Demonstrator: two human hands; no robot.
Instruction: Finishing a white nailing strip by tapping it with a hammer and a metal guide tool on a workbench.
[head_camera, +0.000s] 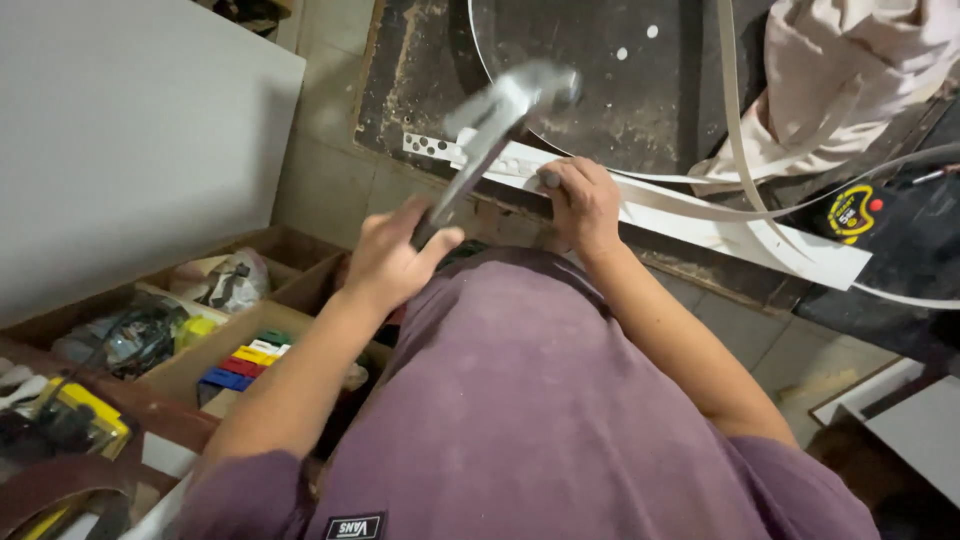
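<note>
My left hand (395, 255) grips the handle of a metal hammer (500, 115), which is raised and blurred, its head up over a dark round board (620, 90). My right hand (582, 200) rests on a long white strip (700, 225) lying along the board's near edge, fingers pinched on something small at the strip; what it is cannot be made out. A perforated white bracket (430, 148) sits at the strip's left end.
A large white panel (130, 130) leans at the left. Below it, wooden tray compartments (250, 330) hold coloured blocks (245, 360), bags and tools. A yellow-and-black tape measure (855, 212) and a beige cloth (860, 70) lie at the right. Thin white edging band (735, 120) curls over the board.
</note>
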